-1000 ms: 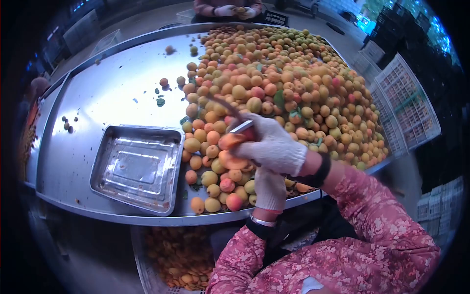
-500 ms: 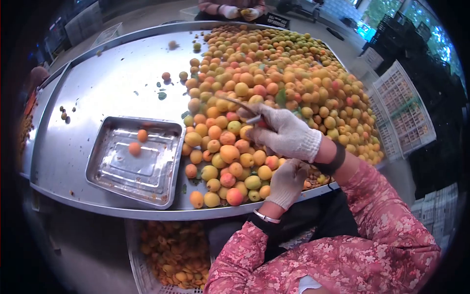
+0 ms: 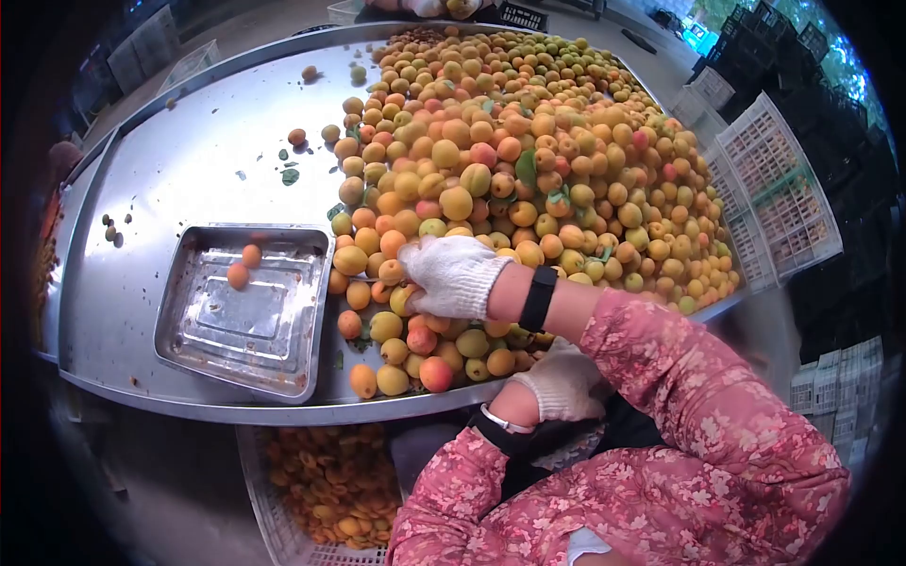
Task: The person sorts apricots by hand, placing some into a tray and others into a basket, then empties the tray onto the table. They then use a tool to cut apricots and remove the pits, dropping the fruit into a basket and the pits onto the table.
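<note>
Where right hand (image 3: 451,277) meets fruit (image 3: 398,302), grip unclear, left hand (image 3: 564,385) shadowed, indistinct

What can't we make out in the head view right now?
Head view:
- Right hand: palm side and anything in it, hidden by its own back.
- Left hand: fingertips, turned away behind the hand itself.
- Crate: far end, behind the table edge.
- Co-worker's hands: cut off by top edge.

The fruit (image 3: 456,204) is orange, yellow and green, the gloves (image 3: 459,277) white, the sleeves (image 3: 703,391) floral pink.
</note>
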Motion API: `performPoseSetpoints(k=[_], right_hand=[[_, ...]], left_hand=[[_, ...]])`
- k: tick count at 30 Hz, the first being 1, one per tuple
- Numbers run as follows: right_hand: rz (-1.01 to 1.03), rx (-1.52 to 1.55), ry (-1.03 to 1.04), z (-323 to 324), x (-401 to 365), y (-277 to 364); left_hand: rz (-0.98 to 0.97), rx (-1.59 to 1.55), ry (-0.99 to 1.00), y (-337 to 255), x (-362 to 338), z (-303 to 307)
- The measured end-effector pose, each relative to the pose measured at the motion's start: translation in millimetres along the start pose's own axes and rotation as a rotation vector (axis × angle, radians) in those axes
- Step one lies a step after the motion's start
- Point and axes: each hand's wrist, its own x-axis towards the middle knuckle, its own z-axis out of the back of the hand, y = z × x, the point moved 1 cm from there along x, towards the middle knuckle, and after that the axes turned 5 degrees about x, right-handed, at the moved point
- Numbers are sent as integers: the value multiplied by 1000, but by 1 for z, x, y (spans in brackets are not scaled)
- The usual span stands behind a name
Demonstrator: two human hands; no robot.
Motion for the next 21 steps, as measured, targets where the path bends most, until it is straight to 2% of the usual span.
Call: performPoseSetpoints(k=[1, 3, 5, 6, 8, 9, 11, 12, 13, 15, 16, 17, 19, 21], right_hand=[[-20, -9, 3, -4, 3, -2], [-32, -16, -2, -4, 4, 0], [-21, 15, -16, -5, 4, -2], [-20, 14, -20, -2, 4, -2], [-77, 32, 33, 7, 3, -3], [-75, 26, 29, 12, 2, -9], [-256, 743, 118, 23, -3, -28], [-368, 922, 90, 39, -13, -27], [-417, 967, 43, 48, -21, -33], [-423, 1058, -17, 64, -42, -49], [-430, 1019, -54, 69, -52, -59], [-441, 1011, -78, 77, -64, -64], [-446, 1010, -104, 87, -88, -70], [-510, 1046, -126, 91, -109, -67]], left_hand=[[2, 62, 196, -5, 0, 6], [55, -6, 217, -6, 1, 14], [259, -212, 90, 3, -1, 18], [257, -209, 91, 5, -2, 20], [331, -184, -96, 8, -3, 31], [325, -180, -99, 7, -4, 37], [485, -356, -121, 1, -4, 48], [407, -364, -290, 3, -3, 43], [388, -362, -286, 6, -4, 40], [600, -377, -372, 8, -5, 47], [615, -461, -600, 12, -6, 41], [594, -467, -583, 12, -4, 42], [738, -853, -958, 16, -7, 48], [552, -1153, -1037, 15, -8, 50]])
